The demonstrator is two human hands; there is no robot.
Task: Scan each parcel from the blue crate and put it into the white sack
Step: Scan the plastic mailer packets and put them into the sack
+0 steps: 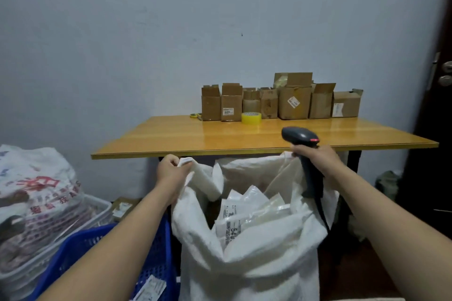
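The white sack (247, 261) stands open on the floor in front of the table, with several white parcels (247, 205) inside it. My left hand (171, 173) grips the sack's left rim and holds it up. My right hand (315, 156) holds the dark barcode scanner (299, 138) by its handle and also pinches the sack's right rim. The blue crate (156, 247) sits at the lower left beside the sack, partly hidden by my left forearm, with one white parcel (150, 288) showing in it.
A wooden table (220, 137) stands behind the sack with a row of cardboard boxes (281, 101), a yellow tape roll (251, 118) and scissors. A full printed bag (36, 190) lies in a white basket at left. A dark door (437, 105) is at right.
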